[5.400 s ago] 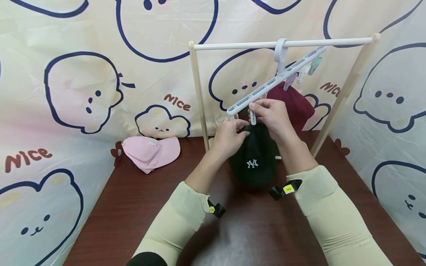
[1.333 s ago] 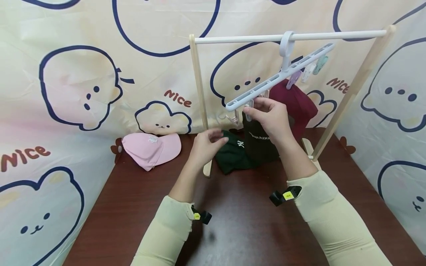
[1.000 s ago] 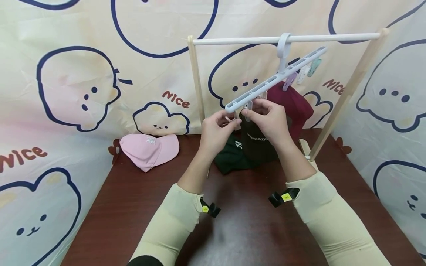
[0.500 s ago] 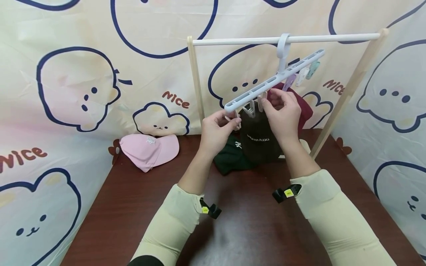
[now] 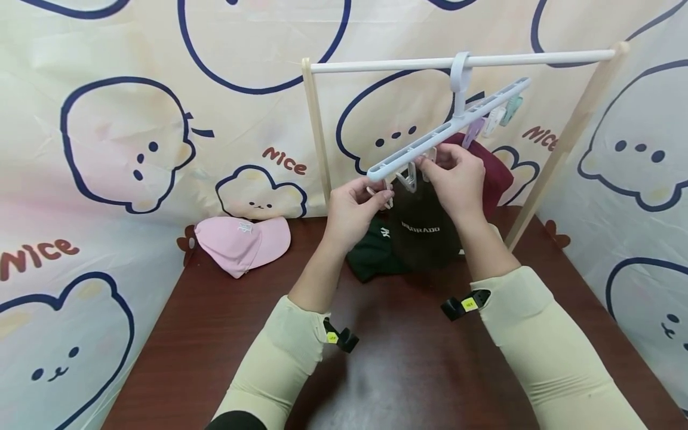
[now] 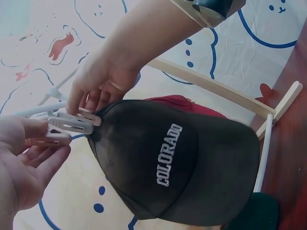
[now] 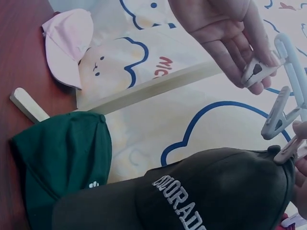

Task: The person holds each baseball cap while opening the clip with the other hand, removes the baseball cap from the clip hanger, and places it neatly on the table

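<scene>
A pale blue clip hanger (image 5: 451, 128) slants down toward my left hand. At its low end, my left hand (image 5: 350, 216) pinches the last clip (image 7: 259, 71), which has nothing in its jaws. My right hand (image 5: 457, 182) pinches a pale pink clip (image 7: 288, 152) that bites the crown of a dark cap lettered COLORADO (image 6: 144, 158). Between the hands hangs a grey clip (image 7: 277, 117) with no cap in it, touched by neither hand. Behind, a maroon cap (image 5: 491, 173) hangs near a purple clip (image 5: 474, 131). A dark green cap (image 5: 371, 254) lies on the table under the COLORADO cap.
The hanger hooks over a white rod (image 5: 387, 65) on a wooden-post rack (image 5: 570, 143). A pink cap (image 5: 242, 242) lies on the brown table (image 5: 215, 352) at the left. White and teal clips (image 5: 510, 110) hang at the hanger's far end. Printed cloth surrounds the table.
The green cap, earlier up between both hands, now lies on the table. My left hand has risen to the end clip. My right hand has left the grey clip for the COLORADO cap's clip.
</scene>
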Demonstrator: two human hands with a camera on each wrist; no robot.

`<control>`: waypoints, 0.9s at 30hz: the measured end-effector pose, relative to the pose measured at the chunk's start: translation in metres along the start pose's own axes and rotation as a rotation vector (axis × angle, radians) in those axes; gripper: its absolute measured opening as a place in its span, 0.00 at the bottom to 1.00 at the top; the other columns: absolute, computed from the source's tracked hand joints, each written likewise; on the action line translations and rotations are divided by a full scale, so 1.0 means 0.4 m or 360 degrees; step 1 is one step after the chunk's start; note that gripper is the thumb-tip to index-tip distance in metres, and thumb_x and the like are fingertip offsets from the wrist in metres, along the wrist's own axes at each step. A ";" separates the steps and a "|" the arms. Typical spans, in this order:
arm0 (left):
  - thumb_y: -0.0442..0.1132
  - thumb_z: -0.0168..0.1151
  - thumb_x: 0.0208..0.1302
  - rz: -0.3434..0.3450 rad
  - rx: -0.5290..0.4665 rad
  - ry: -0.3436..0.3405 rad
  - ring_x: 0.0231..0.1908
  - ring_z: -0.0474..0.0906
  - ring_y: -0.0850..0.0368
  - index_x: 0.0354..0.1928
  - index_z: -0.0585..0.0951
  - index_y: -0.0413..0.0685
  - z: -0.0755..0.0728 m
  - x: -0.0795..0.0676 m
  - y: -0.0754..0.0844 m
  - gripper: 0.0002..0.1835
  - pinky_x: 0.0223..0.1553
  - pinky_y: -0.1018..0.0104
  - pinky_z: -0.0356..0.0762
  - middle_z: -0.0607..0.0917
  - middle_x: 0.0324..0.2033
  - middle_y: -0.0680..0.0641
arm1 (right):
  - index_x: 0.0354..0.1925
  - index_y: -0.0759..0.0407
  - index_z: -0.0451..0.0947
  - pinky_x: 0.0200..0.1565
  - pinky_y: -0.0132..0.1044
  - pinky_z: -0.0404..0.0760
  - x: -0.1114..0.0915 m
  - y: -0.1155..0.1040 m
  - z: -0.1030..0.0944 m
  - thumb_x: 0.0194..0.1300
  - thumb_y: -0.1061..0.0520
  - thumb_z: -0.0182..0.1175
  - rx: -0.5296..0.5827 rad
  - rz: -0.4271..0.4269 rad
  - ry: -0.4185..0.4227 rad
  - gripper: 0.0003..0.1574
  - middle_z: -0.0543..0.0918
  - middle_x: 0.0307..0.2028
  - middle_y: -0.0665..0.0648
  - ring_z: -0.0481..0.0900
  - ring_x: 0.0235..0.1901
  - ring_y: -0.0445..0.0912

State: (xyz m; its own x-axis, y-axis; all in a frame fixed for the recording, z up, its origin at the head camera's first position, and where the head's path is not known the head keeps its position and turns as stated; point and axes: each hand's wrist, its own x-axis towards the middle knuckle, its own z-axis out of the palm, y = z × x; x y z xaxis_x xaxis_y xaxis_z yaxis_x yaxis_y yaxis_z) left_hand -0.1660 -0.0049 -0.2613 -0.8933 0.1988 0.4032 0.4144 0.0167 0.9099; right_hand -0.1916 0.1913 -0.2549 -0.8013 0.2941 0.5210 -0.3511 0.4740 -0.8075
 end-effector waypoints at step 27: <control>0.43 0.56 0.67 -0.0159 0.0124 -0.0713 0.54 0.76 0.66 0.62 0.72 0.47 0.135 -0.045 0.034 0.22 0.53 0.74 0.74 0.78 0.57 0.51 | 0.41 0.61 0.84 0.35 0.27 0.77 0.009 -0.011 -0.025 0.54 0.50 0.66 0.0029 0.0075 0.0080 0.19 0.85 0.31 0.52 0.80 0.30 0.39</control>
State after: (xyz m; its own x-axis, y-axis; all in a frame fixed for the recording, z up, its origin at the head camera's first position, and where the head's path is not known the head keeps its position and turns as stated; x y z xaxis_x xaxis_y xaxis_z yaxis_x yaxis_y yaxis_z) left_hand -0.1349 0.0445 -0.2613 -0.7734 0.5957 0.2168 0.3576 0.1276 0.9251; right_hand -0.1882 0.1985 -0.2467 -0.7921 0.3573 0.4949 -0.3225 0.4433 -0.8363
